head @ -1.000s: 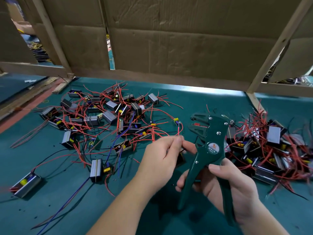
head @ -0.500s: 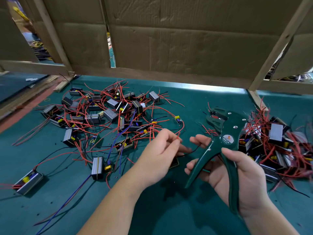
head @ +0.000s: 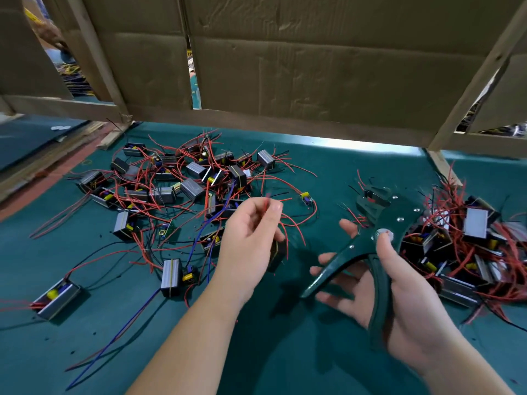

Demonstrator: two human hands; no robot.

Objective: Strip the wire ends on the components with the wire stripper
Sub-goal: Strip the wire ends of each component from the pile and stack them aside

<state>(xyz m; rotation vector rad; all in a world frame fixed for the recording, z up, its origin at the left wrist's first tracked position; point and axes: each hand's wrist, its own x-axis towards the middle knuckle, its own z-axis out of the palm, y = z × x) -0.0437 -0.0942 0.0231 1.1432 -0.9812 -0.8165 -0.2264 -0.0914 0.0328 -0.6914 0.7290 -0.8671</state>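
Handles of the wire stripper [head: 396,215] now stand spread in the loosely gripping right hand [head: 405,297]. The left hand [head: 248,240] has pulled away, pinching a red wire [head: 267,203] with its component [head: 277,253] dangling below, probably the next end to strip.

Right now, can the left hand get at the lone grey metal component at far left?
Probably, once freed: the left hand pinches a thin red wire; nothing covers the grey metal component.

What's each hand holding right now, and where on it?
The left hand pinches a thin red wire near its end, its small black component dangling below. The right hand holds the dark green wire stripper by its handles, thumb near the pivot.
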